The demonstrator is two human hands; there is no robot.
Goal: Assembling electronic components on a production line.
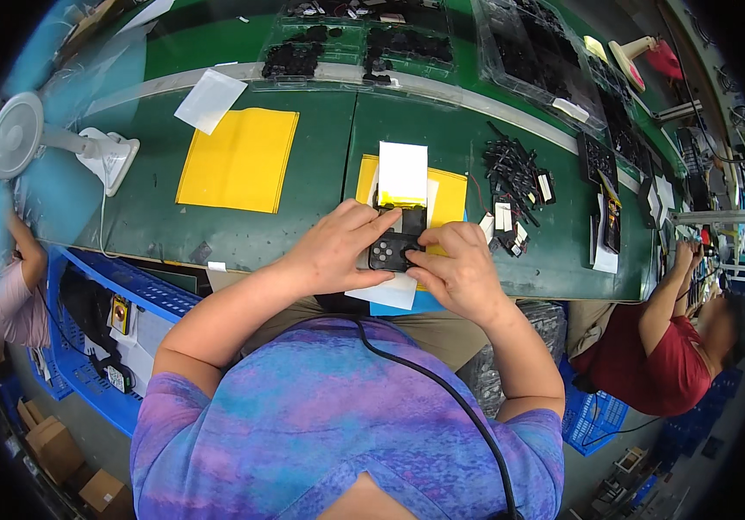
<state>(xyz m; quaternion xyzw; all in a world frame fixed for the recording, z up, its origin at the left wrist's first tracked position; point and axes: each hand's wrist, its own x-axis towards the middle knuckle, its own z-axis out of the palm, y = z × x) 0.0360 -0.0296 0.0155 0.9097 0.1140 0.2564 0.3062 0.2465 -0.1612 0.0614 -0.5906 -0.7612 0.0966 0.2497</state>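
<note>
A small black handheld game console (382,256) with round grey buttons lies in front of me at the table's near edge. My left hand (331,249) grips it from the left, thumb along its near edge and index finger at its far side. From the right, my right hand (463,267) holds it with bent fingers, fingertips on its face. Just beyond, a white rectangular sheet (403,171) with a shiny yellow strip (401,199) along its near end adjoins the console. Whether the strip is joined to it I cannot tell. Underneath lies a yellow envelope-like pad (452,198).
Another yellow pad (238,165) lies left, with a white sheet (210,100) on its corner. A white fan (19,134) stands far left. Small black parts with wires (515,169) are heaped right. Clear trays (320,52) line the back. A co-worker in red (658,355) sits right.
</note>
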